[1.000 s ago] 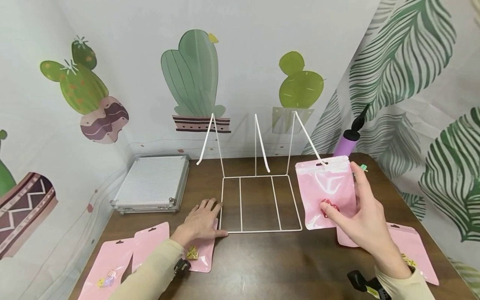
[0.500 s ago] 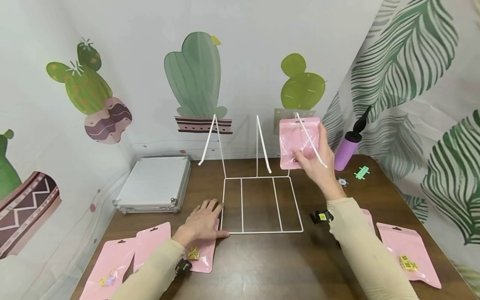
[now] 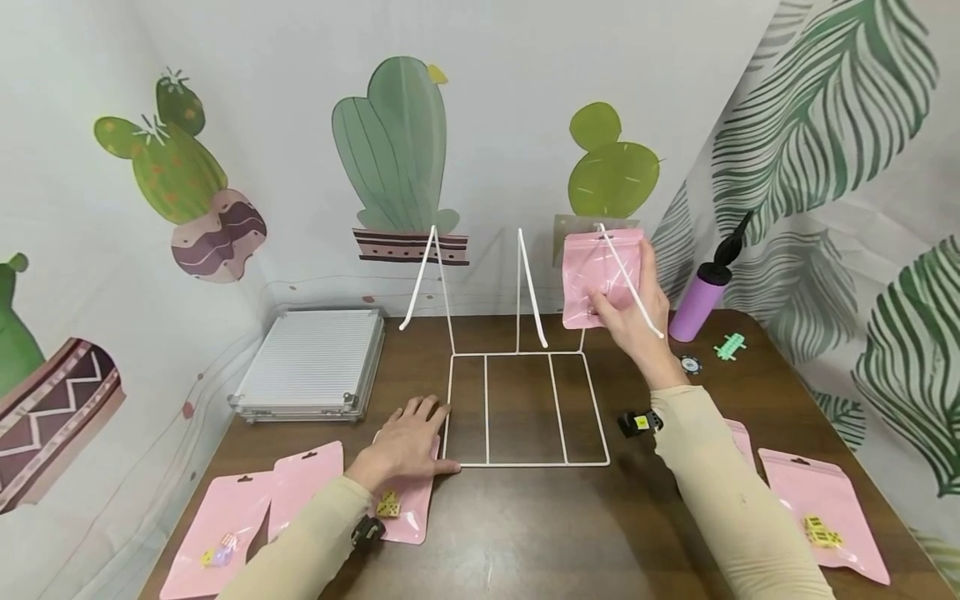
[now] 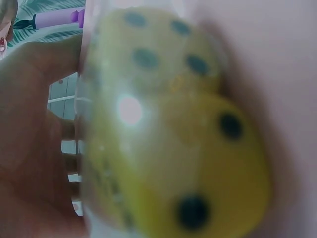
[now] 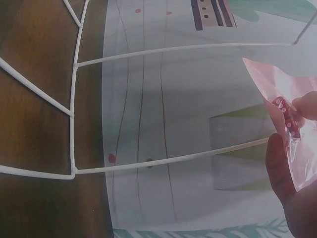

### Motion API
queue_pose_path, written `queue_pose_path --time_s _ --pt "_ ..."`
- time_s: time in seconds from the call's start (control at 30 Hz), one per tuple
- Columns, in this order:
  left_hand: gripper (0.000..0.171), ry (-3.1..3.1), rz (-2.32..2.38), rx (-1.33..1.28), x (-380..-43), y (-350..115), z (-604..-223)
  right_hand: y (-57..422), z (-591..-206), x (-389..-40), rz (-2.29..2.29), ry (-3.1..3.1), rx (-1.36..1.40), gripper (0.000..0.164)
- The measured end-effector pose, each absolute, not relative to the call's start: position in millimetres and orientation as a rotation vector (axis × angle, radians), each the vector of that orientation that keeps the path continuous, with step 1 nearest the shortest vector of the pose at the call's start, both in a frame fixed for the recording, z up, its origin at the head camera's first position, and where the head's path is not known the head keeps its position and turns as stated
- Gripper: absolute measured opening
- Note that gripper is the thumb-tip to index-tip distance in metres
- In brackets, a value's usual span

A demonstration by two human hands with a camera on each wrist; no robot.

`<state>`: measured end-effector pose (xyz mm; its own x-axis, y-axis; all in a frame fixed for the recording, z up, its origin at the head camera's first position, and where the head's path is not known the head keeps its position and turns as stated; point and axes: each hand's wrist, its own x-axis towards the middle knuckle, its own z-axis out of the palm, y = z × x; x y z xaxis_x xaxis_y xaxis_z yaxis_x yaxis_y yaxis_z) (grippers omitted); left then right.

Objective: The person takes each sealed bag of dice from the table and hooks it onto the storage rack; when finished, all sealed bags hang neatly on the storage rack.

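Observation:
My right hand [image 3: 636,332] pinches a pink zip bag [image 3: 583,265] near its lower part, thumb in front. The bag is at the back end of the right prong of a white wire rack [image 3: 525,354], its hang hole lined up with that prong. Red dice [image 5: 286,116] show inside this bag in the right wrist view. My left hand [image 3: 405,446] lies at the rack's left front corner, thumb along the front wire and fingers by the side wire. Under it is another pink bag [image 3: 408,527] with yellow dice [image 4: 218,168], partly covered by the hand.
More pink bags lie left [image 3: 213,517] and right [image 3: 825,492] on the table. A clear-sided silver case [image 3: 311,358] stands back left. Back right are a purple pump [image 3: 697,307], a poker chip [image 3: 690,364] and a green toy [image 3: 729,347]. The rack's left and middle prongs hold nothing.
My right hand has pushed the pink bag from the prong's front tip back along it to the rear, then held there. My left hand has stayed at the rack's corner.

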<state>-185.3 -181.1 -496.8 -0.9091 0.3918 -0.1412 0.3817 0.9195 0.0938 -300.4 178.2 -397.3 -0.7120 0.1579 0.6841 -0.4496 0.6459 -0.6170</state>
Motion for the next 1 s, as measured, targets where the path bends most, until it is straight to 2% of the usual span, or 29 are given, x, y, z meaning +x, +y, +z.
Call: queue_pose_path --time_s 0.27,1.0 --pt "0.103 2.916 0.122 0.589 -184.9 -180.7 -496.5 179.1 -401.0 -296.1 1.052 -2.070 0.211 0.108" --pt "0.102 2.914 0.122 0.601 -186.1 -181.3 -497.2 198.7 -405.3 -257.7 1.112 -2.120 0.310 0.102"
